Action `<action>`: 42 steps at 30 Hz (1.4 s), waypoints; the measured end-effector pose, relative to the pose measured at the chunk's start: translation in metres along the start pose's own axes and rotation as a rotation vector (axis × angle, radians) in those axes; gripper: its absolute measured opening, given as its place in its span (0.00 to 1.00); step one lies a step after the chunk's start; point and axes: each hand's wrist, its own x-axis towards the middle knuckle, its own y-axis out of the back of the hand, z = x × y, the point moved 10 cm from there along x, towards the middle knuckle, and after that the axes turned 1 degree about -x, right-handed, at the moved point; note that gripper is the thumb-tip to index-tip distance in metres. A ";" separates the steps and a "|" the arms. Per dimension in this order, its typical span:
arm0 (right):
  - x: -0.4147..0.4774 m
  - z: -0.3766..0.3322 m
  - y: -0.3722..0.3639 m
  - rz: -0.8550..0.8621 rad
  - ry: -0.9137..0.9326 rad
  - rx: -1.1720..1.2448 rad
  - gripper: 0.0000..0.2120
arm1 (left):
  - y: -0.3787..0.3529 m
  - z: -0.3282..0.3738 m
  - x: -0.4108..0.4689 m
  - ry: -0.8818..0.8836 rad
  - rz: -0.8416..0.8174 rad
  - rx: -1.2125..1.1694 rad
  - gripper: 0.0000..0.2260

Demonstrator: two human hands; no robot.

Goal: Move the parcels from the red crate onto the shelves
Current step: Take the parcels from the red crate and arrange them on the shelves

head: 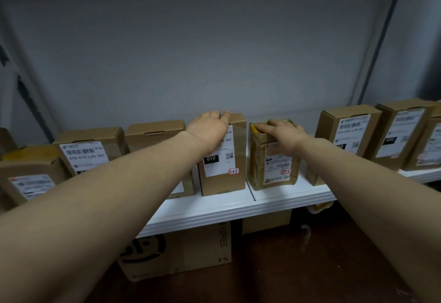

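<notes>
1. The taped parcel (274, 166) (wrapped all over in shiny brown tape) stands upright on the white shelf (214, 207), roughly mid-row, with its label facing out.
2. The right hand (284, 135) is on top of it. The thumb stretches along the top front edge and the fingers bend over the top toward the back, so it's gripping the parcel's upper end.
3. Just left of it, with a small gap between, is the brown box (223, 178) with a white label reading 010, also upright on the shelf.
4. The left hand (208, 127) lies palm down on that box's top, fingers fairly straight and reaching toward the back edge. The fingertips are hidden, but it looks like resting, not clamping.
5. Further left, a few more labelled boxes (88, 147) stand close together in the row. Right of the taped parcel, another group of boxes (348, 131) runs off to the frame edge.
6. Under the shelf, a big printed carton (179, 250) sits on the dark floor (286, 267), with a smaller plain carton (266, 221) beside it.
7. A grey wall (214, 52) runs behind the whole row.
</notes>
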 end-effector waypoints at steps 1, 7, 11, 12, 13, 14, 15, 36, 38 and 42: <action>0.001 -0.001 0.000 0.001 0.004 0.001 0.39 | -0.001 0.000 0.001 -0.002 0.000 0.003 0.35; -0.002 -0.004 0.002 0.021 0.003 0.024 0.39 | -0.002 0.002 0.002 -0.004 0.003 0.015 0.36; -0.011 -0.008 0.008 0.055 -0.023 -0.016 0.43 | -0.002 0.003 0.000 -0.006 0.018 0.016 0.37; -0.012 -0.008 0.009 0.060 -0.034 -0.019 0.44 | -0.002 0.004 0.000 -0.013 0.024 0.015 0.37; -0.012 -0.008 0.010 0.064 -0.043 -0.019 0.46 | -0.001 0.004 0.000 -0.019 0.029 0.012 0.36; -0.013 -0.007 0.011 0.069 -0.051 -0.019 0.47 | -0.001 0.005 0.000 -0.022 0.033 0.008 0.36; -0.013 -0.006 0.012 0.074 -0.059 -0.019 0.48 | 0.000 0.005 0.000 -0.022 0.036 0.003 0.36; -0.107 0.063 0.072 0.100 -0.407 -0.027 0.44 | 0.063 0.107 0.009 -0.327 0.116 -0.214 0.40; -0.114 0.098 0.078 0.144 -0.427 -0.032 0.41 | 0.062 0.133 0.022 -0.334 0.134 -0.269 0.37; -0.117 0.175 0.101 0.258 -0.401 -0.015 0.39 | 0.060 0.176 0.060 -0.268 0.121 -0.332 0.29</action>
